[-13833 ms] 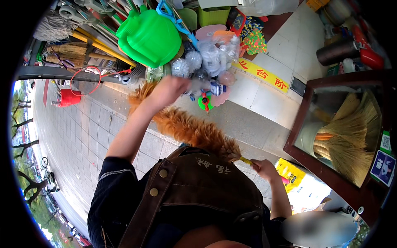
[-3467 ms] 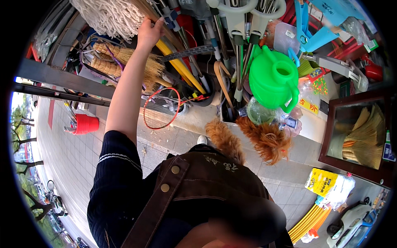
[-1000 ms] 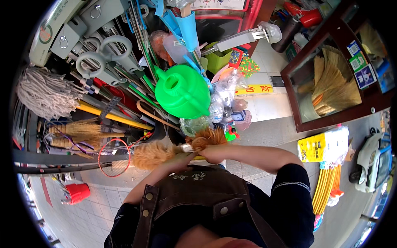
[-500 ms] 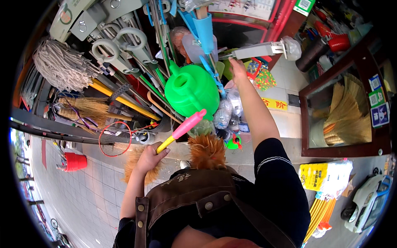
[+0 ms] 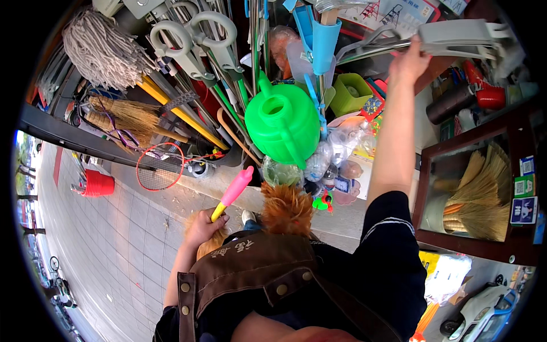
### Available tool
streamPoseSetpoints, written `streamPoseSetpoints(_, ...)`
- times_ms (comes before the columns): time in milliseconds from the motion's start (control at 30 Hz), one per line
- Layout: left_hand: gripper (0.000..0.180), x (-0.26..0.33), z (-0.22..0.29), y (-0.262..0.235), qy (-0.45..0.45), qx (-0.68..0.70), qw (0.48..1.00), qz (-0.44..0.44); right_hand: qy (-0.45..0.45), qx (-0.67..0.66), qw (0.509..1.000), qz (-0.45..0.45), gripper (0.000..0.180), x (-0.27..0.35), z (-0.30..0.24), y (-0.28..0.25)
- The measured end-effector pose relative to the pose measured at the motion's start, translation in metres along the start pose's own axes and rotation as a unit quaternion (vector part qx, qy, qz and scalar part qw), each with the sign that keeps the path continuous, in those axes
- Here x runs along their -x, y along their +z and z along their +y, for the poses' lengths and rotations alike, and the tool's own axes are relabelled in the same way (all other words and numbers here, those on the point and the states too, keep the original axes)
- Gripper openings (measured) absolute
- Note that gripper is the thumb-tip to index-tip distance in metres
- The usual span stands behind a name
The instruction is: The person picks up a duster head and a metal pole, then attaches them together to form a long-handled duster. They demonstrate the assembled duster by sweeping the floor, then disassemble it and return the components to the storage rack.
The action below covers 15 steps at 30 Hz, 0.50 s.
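My left hand (image 5: 206,226) is closed round a feather duster by its yellow rod, the pink grip (image 5: 236,188) pointing up and away. Tawny feathers (image 5: 211,246) show under that hand, partly hidden by my apron. A second bunch of reddish-brown feathers (image 5: 286,210) sticks up just in front of the apron. Far to the right, my outstretched right hand (image 5: 409,61) grips the metal pole of what looks like a mop with a long grey plastic head (image 5: 456,35). The head's far end is blurred. Between my hands stands a bright green watering can (image 5: 282,122).
Mop poles with grey loop handles (image 5: 213,29), a string mop (image 5: 105,48) and a straw broom (image 5: 122,114) crowd the left. A badminton racket (image 5: 159,167) juts out over the pavement. Right of my arm is a dark-framed glass case (image 5: 424,188) holding brooms. Red buckets (image 5: 98,183) stand outside.
My right hand has moved right and farther out, carrying the grey-headed mop toward the upper right. My left hand keeps the feather duster, now slightly lower. The view has shifted a little.
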State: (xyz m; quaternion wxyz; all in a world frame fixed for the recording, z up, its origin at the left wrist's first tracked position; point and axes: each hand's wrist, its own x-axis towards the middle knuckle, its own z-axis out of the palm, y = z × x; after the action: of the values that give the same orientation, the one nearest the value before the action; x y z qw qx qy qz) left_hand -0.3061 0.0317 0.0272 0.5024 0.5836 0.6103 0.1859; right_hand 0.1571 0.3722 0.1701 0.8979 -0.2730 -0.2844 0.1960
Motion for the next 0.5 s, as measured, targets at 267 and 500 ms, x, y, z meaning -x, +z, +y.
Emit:
streamPoseSetpoints(267, 0.027, -0.01, -0.028, 0.016, 0.023, -0.019, 0.999, -0.014, -0.093, -0.044, 0.995, -0.01, 0.026, -0.145, -0.173, 0.016)
streamPoseSetpoints(500, 0.026, -0.016, -0.005, 0.027, 0.036, -0.076, 0.996, -0.034, -0.163, 0.024, 0.975, -0.147, 0.04, -0.234, -0.343, -0.036)
